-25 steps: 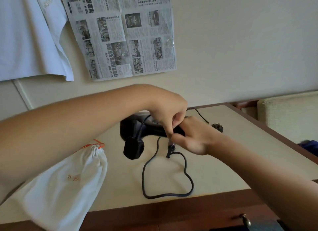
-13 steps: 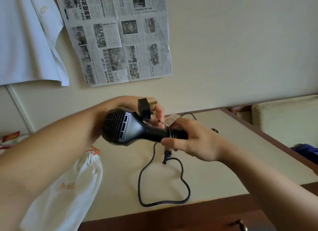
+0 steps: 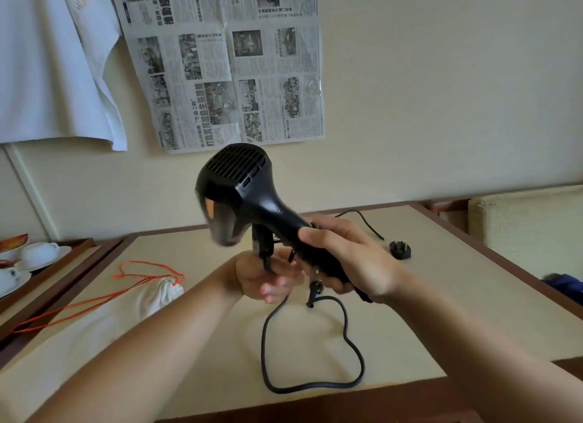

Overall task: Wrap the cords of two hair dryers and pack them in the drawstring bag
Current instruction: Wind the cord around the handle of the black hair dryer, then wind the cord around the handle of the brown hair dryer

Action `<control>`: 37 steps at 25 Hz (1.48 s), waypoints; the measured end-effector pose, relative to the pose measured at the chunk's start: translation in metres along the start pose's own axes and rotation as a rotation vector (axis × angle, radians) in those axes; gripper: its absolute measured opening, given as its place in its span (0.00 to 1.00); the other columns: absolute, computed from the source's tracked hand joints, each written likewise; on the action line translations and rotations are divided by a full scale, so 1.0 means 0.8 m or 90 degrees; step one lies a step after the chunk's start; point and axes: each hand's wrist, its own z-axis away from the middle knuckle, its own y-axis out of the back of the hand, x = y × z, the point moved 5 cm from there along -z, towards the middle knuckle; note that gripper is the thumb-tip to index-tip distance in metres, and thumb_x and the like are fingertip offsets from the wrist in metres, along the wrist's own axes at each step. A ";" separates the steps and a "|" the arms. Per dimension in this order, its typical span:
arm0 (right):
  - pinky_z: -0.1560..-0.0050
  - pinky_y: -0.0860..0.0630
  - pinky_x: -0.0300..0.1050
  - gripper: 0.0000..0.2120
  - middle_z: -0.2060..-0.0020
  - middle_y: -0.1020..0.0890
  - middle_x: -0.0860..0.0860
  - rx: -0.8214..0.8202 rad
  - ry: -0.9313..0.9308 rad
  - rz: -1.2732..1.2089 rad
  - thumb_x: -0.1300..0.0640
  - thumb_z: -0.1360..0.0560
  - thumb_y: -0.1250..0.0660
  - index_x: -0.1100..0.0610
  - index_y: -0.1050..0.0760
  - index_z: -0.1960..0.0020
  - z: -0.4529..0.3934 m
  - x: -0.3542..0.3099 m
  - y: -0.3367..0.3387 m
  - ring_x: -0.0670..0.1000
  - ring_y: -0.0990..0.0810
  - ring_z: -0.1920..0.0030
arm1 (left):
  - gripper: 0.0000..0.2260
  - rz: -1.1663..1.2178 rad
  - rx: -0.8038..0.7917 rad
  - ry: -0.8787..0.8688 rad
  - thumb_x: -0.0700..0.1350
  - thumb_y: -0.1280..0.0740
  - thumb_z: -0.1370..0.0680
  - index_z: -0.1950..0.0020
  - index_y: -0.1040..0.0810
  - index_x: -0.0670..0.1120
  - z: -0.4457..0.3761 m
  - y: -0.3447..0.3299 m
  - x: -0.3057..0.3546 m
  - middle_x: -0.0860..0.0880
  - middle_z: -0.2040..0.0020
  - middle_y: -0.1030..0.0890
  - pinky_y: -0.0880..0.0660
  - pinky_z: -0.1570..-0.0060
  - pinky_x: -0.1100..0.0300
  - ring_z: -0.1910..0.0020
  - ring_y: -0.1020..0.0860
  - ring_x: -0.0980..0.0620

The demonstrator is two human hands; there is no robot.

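Head view: beige matte desk (image 3: 410, 296) w/ dark wood edging. Black hard-plastic hair dryer (image 3: 243, 195), vent grille up, is gripped at handle by closed right hand (image 3: 344, 258), prob. to steady it for winding. Left hand (image 3: 262, 277) is curled round plug/cord (image 3: 315, 369); slack cord looped on desk. Soft white drawstring bag (image 3: 138, 299) is laid left, orange string loose

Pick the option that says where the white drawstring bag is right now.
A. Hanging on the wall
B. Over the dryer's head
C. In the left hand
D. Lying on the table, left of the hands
D: the bag lies flat on the table, its orange cord trailing off to the left, while the right hand holds the dryer above.
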 end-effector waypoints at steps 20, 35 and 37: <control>0.57 0.26 0.54 0.21 0.45 0.24 0.58 0.139 -0.144 0.729 0.47 0.17 0.38 0.55 0.38 0.29 -0.183 0.273 -0.048 0.63 0.20 0.46 | 0.10 -0.167 1.151 0.026 0.49 0.26 0.33 0.56 0.20 0.45 0.128 0.139 -0.086 0.42 0.59 0.14 0.19 0.60 0.50 0.64 0.18 0.44; 0.56 0.20 0.49 0.21 0.39 0.32 0.55 0.175 -0.339 0.707 0.45 0.24 0.32 0.45 0.32 0.34 -0.107 0.266 0.117 0.59 0.21 0.50 | 0.14 -0.768 1.116 0.268 0.60 0.31 0.25 0.47 0.22 0.51 0.115 0.141 -0.102 0.51 0.53 0.18 0.22 0.50 0.47 0.52 0.20 0.42; 0.66 0.25 0.46 0.23 0.47 0.26 0.57 0.225 -0.343 0.656 0.51 0.24 0.33 0.50 0.40 0.35 -0.114 0.268 0.121 0.59 0.21 0.57 | 0.18 -0.837 1.131 0.267 0.57 0.28 0.26 0.43 0.23 0.47 0.111 0.135 -0.094 0.46 0.48 0.19 0.25 0.50 0.45 0.49 0.21 0.37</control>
